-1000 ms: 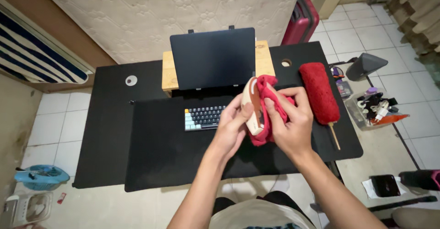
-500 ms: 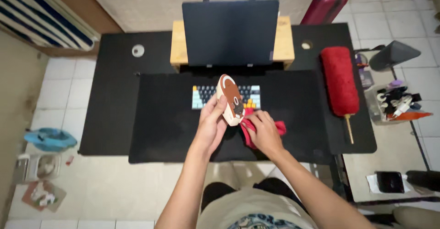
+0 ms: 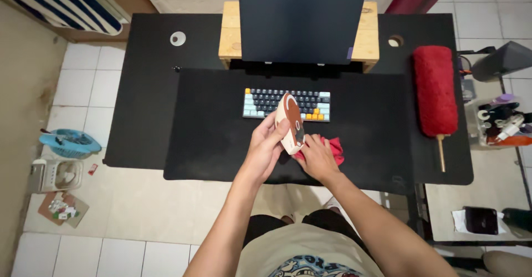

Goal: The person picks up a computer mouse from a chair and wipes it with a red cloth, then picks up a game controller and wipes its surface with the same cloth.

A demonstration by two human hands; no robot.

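Observation:
My left hand (image 3: 265,149) holds a small oval brown-and-cream computer mouse (image 3: 290,121) tilted on edge above the black desk mat (image 3: 210,127). My right hand (image 3: 316,156) grips a crumpled red cloth (image 3: 334,148) and presses it against the lower side of the mouse. Both hands hover just in front of a compact keyboard (image 3: 266,102) with dark, pale blue and orange keys.
A dark monitor (image 3: 302,19) stands on a wooden riser (image 3: 231,33) at the back of the black desk (image 3: 138,88). A red fluffy duster (image 3: 435,88) lies at the right. A side shelf with small items (image 3: 499,124) stands further right, a blue basket (image 3: 69,143) on the tiled floor left.
Both hands have come down and toward me with the mouse and cloth. The cloth, once wrapped over the mouse's top, is now bunched under my right hand at its lower side.

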